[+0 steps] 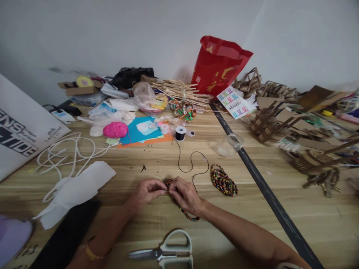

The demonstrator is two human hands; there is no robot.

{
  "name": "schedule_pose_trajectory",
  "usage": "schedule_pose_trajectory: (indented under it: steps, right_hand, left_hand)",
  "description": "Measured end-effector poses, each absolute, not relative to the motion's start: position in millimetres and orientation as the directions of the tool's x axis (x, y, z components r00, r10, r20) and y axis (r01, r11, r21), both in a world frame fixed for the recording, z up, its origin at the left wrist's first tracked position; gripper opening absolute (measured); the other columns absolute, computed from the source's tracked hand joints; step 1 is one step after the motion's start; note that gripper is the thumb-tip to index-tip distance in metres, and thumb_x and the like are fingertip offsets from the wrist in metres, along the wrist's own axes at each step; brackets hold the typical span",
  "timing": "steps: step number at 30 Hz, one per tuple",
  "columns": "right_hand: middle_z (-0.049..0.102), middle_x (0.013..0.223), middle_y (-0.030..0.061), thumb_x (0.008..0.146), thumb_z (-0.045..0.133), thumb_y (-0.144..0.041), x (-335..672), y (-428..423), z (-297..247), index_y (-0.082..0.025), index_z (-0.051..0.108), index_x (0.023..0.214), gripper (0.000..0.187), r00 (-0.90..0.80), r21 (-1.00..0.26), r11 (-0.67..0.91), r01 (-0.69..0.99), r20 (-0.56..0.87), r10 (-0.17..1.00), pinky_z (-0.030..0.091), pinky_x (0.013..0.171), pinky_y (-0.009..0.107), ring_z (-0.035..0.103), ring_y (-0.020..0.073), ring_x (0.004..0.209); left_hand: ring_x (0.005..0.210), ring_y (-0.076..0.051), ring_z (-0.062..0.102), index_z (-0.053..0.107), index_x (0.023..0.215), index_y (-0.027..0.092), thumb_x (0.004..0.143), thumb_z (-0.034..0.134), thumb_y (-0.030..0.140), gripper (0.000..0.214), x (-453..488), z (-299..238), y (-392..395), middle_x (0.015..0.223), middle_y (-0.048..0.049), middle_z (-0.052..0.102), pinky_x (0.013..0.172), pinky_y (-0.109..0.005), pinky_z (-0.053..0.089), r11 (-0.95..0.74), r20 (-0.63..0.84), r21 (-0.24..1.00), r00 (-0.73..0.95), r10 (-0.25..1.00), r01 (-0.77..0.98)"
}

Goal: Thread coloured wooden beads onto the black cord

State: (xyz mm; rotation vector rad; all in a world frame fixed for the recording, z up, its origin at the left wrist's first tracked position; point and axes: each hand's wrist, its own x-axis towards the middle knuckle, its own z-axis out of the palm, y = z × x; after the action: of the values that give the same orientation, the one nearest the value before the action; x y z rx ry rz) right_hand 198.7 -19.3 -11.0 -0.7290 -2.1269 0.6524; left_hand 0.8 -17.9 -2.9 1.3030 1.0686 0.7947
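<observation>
My left hand (pixel 150 192) and my right hand (pixel 186 196) meet over the table, fingertips pinched close together on a string of small multicoloured beads (pixel 190 216). Part of the strand shows behind the fingers and part hangs out below my right hand; the exact spot being pinched is too small to make out. A thin black cord (pixel 185 171) winds from a black spool (pixel 180 133) toward my right hand. To the right lies a coiled pile of beaded strands (pixel 223 181). Scissors with pale handles (pixel 175 248) rest nearest me, below the hands.
A clear plastic jar (pixel 230 145) lies beyond the bead pile, by a dark strip (pixel 262 186) crossing the table. White cable (pixel 74 149), a white paper sheet (pixel 75 190) and pink yarn (pixel 115 130) are at left. Behind stands a red bag (pixel 218 67); brown woven baskets (pixel 269 127) crowd the right.
</observation>
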Motion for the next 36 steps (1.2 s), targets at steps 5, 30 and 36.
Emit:
schedule_pose_trajectory:
  steps: [5,30,36]
  right_hand:
    - [0.054,0.076,0.0038,0.093,0.041,-0.021,198.6,-19.3,-10.1,-0.018,0.05,0.084,0.013,-0.539,-0.645,0.71,0.283,0.506,0.674,0.042,0.063,0.024,0.051,0.0147,0.07]
    - [0.056,0.074,0.0027,0.092,0.049,-0.028,199.9,-21.4,-7.3,-0.018,0.053,0.091,0.011,-0.566,-0.69,0.685,0.235,0.476,0.673,0.043,0.06,0.022,0.052,0.0131,0.066]
    - [0.054,0.076,0.0033,0.091,0.047,-0.024,200.6,-21.2,-3.3,-0.018,0.052,0.088,0.008,-0.583,-0.687,0.698,0.2,0.489,0.648,0.042,0.061,0.022,0.051,0.0132,0.068]
  left_hand:
    - [0.068,-0.016,0.061,0.07,0.073,0.013,0.064,0.074,0.026,0.016,2.2,0.9,-19.4,0.072,-0.0035,0.069,0.065,-0.025,0.047,0.122,-0.162,0.983,0.342,0.926,0.135]
    - [0.063,-0.014,0.06,0.065,0.065,0.014,0.06,0.076,0.025,0.016,5.4,5.1,-21.9,0.067,-0.0017,0.068,0.062,-0.024,0.046,0.149,-0.171,0.985,0.332,0.928,0.091]
    - [0.063,-0.014,0.057,0.066,0.065,0.013,0.067,0.072,0.026,0.014,5.2,7.4,-21.0,0.066,-0.0014,0.066,0.062,-0.024,0.044,0.096,-0.14,0.987,0.378,0.915,0.131]
